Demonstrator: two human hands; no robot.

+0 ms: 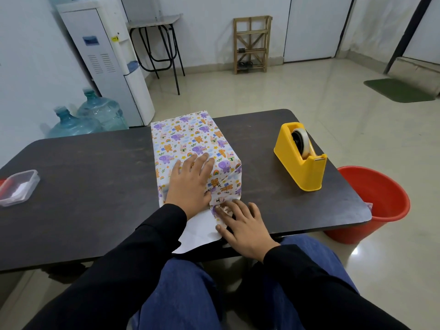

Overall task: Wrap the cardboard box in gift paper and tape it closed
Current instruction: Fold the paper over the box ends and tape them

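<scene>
The box [188, 136], covered in white gift paper printed with purple elephants and orange bears, stands in the middle of the dark table [95, 186]. My left hand [190, 182] lies flat over its near top edge and near end face, fingers straight. My right hand [245, 225] presses the paper's bottom flap [200, 232] down on the table at the box's near right corner; the flap's white underside spreads toward the table's front edge. A yellow tape dispenser [301, 158] with a roll of clear tape sits to the right of the box.
A clear plastic container [17, 186] sits at the table's left edge. A red bucket [373, 203] stands on the floor beside the table's right end. Water jugs [88, 117] and a white dispenser [107, 60] stand beyond the far left edge.
</scene>
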